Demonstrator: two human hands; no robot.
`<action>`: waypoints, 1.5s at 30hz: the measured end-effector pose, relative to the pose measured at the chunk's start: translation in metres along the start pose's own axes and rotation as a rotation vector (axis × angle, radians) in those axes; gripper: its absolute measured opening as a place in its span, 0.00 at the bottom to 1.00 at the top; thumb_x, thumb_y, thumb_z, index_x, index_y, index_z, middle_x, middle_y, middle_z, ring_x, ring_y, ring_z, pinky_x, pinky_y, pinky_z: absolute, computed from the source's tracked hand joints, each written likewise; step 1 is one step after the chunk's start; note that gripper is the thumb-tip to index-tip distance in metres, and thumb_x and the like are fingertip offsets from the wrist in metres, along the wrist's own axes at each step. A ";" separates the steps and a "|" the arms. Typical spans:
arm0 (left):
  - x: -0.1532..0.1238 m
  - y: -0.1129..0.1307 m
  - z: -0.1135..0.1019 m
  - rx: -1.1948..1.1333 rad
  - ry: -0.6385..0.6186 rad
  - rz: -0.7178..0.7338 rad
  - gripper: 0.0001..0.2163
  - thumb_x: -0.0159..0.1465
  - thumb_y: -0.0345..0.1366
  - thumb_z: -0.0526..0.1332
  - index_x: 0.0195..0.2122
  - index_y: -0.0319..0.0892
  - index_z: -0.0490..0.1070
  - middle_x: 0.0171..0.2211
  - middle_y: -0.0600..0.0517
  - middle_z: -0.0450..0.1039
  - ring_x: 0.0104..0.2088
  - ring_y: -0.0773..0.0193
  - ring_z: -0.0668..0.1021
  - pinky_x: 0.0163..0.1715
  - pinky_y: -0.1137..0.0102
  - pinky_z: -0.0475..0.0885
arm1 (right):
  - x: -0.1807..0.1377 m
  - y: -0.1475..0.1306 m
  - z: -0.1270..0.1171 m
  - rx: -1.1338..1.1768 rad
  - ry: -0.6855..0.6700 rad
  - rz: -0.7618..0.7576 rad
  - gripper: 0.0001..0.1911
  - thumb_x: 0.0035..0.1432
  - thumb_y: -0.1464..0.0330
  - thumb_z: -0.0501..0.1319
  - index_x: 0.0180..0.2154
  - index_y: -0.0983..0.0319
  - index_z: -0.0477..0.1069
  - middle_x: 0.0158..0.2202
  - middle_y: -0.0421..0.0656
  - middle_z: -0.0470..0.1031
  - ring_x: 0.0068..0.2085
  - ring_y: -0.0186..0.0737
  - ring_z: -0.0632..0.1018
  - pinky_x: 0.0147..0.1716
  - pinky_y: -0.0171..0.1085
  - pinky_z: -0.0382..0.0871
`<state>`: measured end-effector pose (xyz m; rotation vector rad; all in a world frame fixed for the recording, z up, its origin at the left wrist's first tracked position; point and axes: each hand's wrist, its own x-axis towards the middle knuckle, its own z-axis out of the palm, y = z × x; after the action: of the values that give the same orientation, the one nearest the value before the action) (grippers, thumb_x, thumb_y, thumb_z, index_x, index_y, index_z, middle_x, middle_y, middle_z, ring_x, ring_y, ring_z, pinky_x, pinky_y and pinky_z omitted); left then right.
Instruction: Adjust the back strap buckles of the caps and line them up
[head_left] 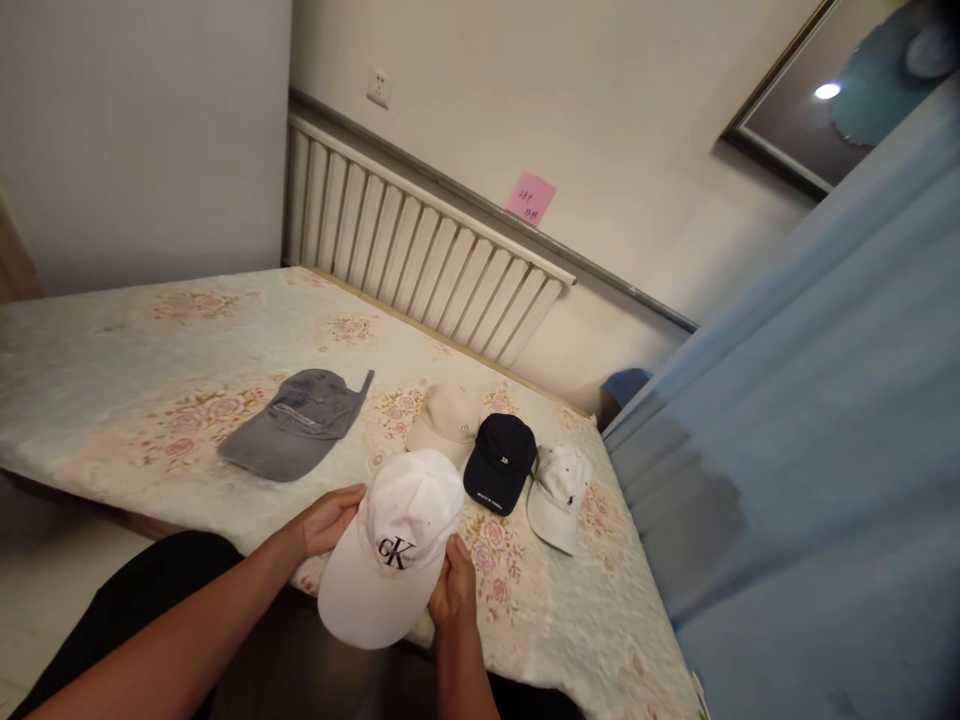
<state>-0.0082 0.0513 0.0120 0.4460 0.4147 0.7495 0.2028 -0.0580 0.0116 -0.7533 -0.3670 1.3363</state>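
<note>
Both my hands hold a white cap (397, 550) with black letters on its front, over the near edge of a bed (112, 380). My left hand (328, 520) grips the cap's left side, fingers curled round it. My right hand (452, 590) pinches the right side by the brim. Just beyond the white cap lie a beige cap (446, 420), a dark navy cap (500, 460) and another white cap (559, 495), close together. A grey cap (300, 422) lies apart to the left, flattened on the bedspread.
The bed has a pale floral cover and a slatted cream headboard (420, 250) against the wall. A pink note (531, 197) sticks on the wall above it. Blue fabric (810, 430) fills the right side. A framed picture (847, 90) hangs top right.
</note>
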 end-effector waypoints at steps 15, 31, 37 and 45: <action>-0.004 0.002 0.006 0.010 -0.010 0.003 0.09 0.60 0.29 0.61 0.42 0.33 0.74 0.36 0.40 0.80 0.39 0.49 0.81 0.43 0.59 0.74 | 0.001 0.001 -0.003 -0.012 -0.006 -0.009 0.14 0.54 0.64 0.65 0.42 0.64 0.72 0.39 0.47 0.80 0.40 0.40 0.80 0.50 0.44 0.69; 0.002 -0.001 -0.005 0.004 0.008 0.008 0.05 0.60 0.30 0.62 0.36 0.34 0.74 0.33 0.42 0.79 0.35 0.55 0.81 0.41 0.63 0.74 | 0.003 0.003 -0.005 0.000 0.007 0.000 0.14 0.53 0.64 0.66 0.40 0.64 0.73 0.39 0.47 0.81 0.39 0.41 0.80 0.48 0.44 0.71; 0.000 0.000 -0.003 0.003 0.001 0.005 0.04 0.60 0.30 0.61 0.35 0.35 0.73 0.34 0.42 0.79 0.34 0.56 0.81 0.39 0.63 0.74 | 0.002 0.002 -0.002 -0.019 0.005 -0.001 0.16 0.53 0.63 0.65 0.42 0.64 0.72 0.39 0.48 0.81 0.40 0.42 0.81 0.49 0.45 0.71; -0.002 0.001 0.002 -0.001 0.004 -0.003 0.07 0.59 0.30 0.62 0.39 0.34 0.74 0.33 0.43 0.80 0.36 0.53 0.81 0.40 0.63 0.74 | 0.000 0.000 0.001 0.030 -0.038 0.018 0.16 0.54 0.64 0.65 0.44 0.64 0.72 0.39 0.47 0.81 0.41 0.41 0.80 0.49 0.44 0.70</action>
<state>-0.0089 0.0501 0.0142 0.4427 0.4186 0.7481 0.2020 -0.0579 0.0122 -0.7088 -0.3703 1.3718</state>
